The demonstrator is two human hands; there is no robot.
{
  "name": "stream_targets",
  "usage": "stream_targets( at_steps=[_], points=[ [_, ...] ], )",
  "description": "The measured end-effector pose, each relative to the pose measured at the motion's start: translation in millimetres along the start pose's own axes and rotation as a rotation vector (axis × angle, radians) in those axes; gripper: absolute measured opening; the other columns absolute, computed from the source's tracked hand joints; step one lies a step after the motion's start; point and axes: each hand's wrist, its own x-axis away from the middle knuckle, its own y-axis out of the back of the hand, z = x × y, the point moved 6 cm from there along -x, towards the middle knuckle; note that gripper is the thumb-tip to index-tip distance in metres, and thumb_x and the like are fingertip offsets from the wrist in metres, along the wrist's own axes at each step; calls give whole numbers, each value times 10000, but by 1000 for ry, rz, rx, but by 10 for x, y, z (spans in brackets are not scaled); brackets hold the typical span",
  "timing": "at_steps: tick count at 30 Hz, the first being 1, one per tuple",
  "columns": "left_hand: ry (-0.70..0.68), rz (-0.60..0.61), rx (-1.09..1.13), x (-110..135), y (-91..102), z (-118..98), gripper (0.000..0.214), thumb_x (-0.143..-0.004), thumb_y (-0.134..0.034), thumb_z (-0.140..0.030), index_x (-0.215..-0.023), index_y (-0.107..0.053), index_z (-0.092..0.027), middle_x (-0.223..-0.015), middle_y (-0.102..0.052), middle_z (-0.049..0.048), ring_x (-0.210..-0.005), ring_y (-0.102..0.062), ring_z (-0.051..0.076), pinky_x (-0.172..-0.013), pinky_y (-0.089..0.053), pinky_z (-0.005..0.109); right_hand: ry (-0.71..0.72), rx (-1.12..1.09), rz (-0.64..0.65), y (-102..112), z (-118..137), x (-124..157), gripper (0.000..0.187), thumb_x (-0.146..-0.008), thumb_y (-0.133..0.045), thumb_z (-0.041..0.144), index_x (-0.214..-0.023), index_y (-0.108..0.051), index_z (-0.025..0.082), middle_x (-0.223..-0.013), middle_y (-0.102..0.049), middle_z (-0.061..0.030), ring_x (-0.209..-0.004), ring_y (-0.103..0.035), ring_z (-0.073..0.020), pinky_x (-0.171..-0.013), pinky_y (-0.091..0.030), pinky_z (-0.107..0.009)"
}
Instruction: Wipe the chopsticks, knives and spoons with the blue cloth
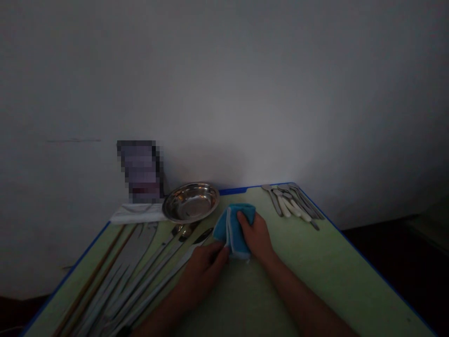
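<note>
A folded blue cloth (232,223) lies on the green table (315,271) near its far edge. My right hand (257,236) rests on top of the cloth, fingers curled over its upper fold. My left hand (205,267) is beside the cloth's near left corner, fingers pinched at its white-trimmed edge. A long metal utensil lies under or just beside my left hand; whether the hand holds it is hidden.
A round steel bowl (191,202) stands left of the cloth. Several long utensils (140,267) lie in a row at the left. Several spoons and knives (294,203) lie at the far right corner. A white folded cloth (138,213) and a blurred container (142,171) stand against the wall.
</note>
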Motion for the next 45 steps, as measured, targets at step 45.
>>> stream_targets(
  at_steps=[45],
  points=[
    [-103, 355, 493, 87, -144, -43, 301, -861, -498, -442, -860, -534, -143, -562, -481, -47, -498, -432, 92, -473, -322, 189, -463, -911, 342, -166, -224, -165, 216, -664, -714, 291, -827, -640, 171, -698, -702, -8, -769, -671, -179, -788, -514, -338]
  ],
)
